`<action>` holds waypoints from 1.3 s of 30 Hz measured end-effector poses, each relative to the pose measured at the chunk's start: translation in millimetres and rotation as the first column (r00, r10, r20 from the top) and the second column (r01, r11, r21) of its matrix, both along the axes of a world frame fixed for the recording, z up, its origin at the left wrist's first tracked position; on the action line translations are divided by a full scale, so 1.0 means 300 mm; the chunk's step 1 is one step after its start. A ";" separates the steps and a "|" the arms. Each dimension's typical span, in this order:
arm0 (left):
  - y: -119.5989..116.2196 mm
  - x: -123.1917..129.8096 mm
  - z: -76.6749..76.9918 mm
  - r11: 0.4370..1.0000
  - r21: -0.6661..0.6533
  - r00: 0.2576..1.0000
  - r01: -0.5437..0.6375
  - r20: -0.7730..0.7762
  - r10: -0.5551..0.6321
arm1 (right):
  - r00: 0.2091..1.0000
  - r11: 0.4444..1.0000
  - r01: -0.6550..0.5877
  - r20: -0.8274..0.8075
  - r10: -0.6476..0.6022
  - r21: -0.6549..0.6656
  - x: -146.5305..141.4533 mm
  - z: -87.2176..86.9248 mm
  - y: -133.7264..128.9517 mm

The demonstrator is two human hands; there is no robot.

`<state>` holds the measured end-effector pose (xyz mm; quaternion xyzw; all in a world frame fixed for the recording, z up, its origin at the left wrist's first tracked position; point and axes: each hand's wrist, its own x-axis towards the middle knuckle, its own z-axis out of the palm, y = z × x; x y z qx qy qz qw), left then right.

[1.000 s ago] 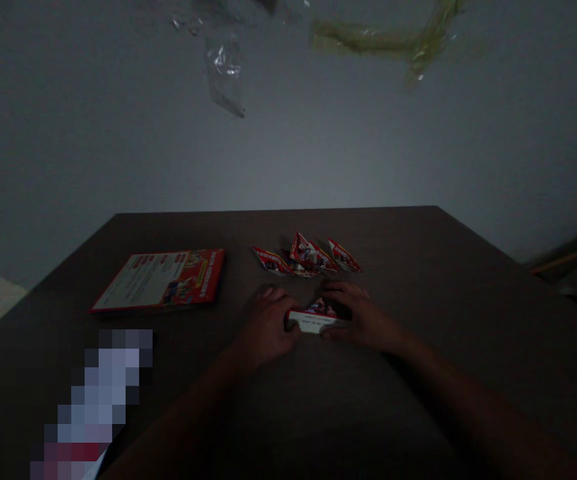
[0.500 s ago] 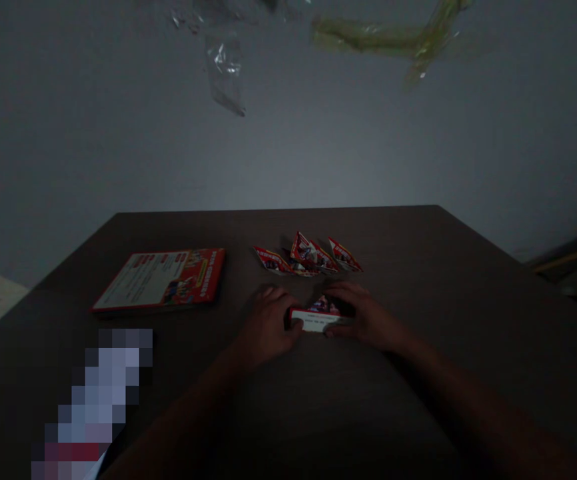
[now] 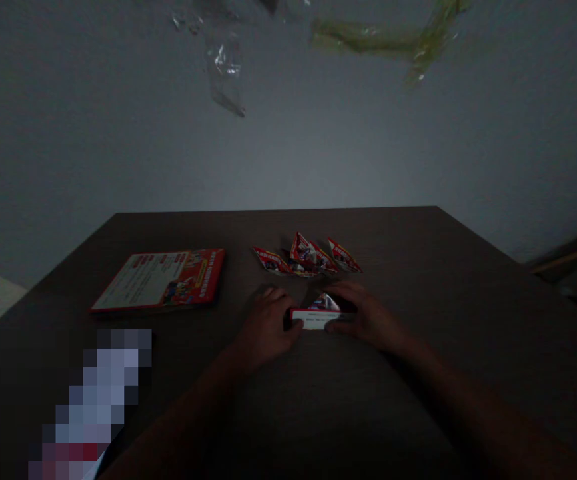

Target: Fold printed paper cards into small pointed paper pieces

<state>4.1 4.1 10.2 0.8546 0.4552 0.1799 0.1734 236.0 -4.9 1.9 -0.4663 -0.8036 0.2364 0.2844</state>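
Observation:
Between my hands is a printed card [image 3: 318, 320], folded, with a white strip facing me, red edges and a coloured picture on the part behind. My left hand [image 3: 269, 325] grips its left end, thumb on the front and fingers behind. Its right end is in my right hand [image 3: 363, 313], thumb at the front and fingers curled over the back. Just beyond my hands lie several red folded printed cards [image 3: 313, 257] with pointed corners, some overlapping.
A red and white printed book or flat box [image 3: 161, 280] lies at the left of the dark wooden table [image 3: 398, 240]. Nearer me is a pixelated, phone-like object [image 3: 101, 393]. Behind the table stands a grey wall [image 3: 318, 147] with yellow tape [image 3: 368, 35] and clear plastic [image 3: 226, 67].
The picture part of the held card has tilted a little and now catches light at its tip. Both hands stay almost in place.

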 end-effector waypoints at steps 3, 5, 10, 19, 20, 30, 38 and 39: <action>0.001 -0.001 -0.002 1.000 0.011 1.000 0.018 0.012 -0.019 | 1.000 1.000 0.007 -0.001 -0.007 0.011 0.000 0.000 0.001; 0.002 -0.002 -0.004 1.000 0.018 1.000 0.022 0.018 -0.023 | 1.000 1.000 0.010 -0.002 -0.010 0.016 0.000 -0.002 0.003; 0.003 -0.004 -0.008 1.000 0.026 1.000 0.013 0.001 -0.013 | 1.000 0.999 0.014 -0.011 -0.013 0.041 0.004 -0.009 0.006; 0.000 -0.004 -0.001 1.000 0.017 1.000 0.017 0.004 -0.017 | 0.999 0.995 0.016 -0.050 -0.012 0.094 0.000 -0.006 0.006; 0.001 -0.004 -0.002 1.000 0.020 1.000 0.022 0.006 -0.022 | 0.999 0.995 0.016 -0.049 -0.011 0.100 -0.001 -0.004 0.006; 0.002 -0.003 -0.002 0.999 0.021 0.999 0.028 0.024 -0.029 | 0.995 0.976 -0.020 -0.087 0.040 0.219 0.002 0.002 0.004; 0.005 -0.008 -0.010 0.999 0.021 0.998 0.033 0.061 -0.034 | 0.993 0.972 -0.035 -0.099 0.060 0.234 -0.004 0.017 -0.005; 0.005 -0.008 -0.012 0.999 0.023 0.998 0.032 0.061 -0.033 | 0.992 0.971 -0.037 -0.106 0.064 0.235 -0.005 0.019 -0.006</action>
